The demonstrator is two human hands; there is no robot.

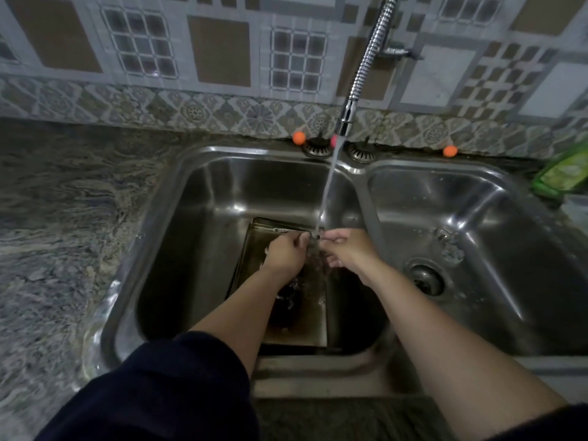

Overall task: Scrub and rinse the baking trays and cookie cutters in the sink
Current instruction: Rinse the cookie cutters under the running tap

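Tap hose (366, 68) above left basin (203, 218)

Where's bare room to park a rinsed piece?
Right basin: bare floor around its drain. Counter left of the sink: bare stone. Left basin is crowded: baking tray covers its floor, both hands under the water stream.
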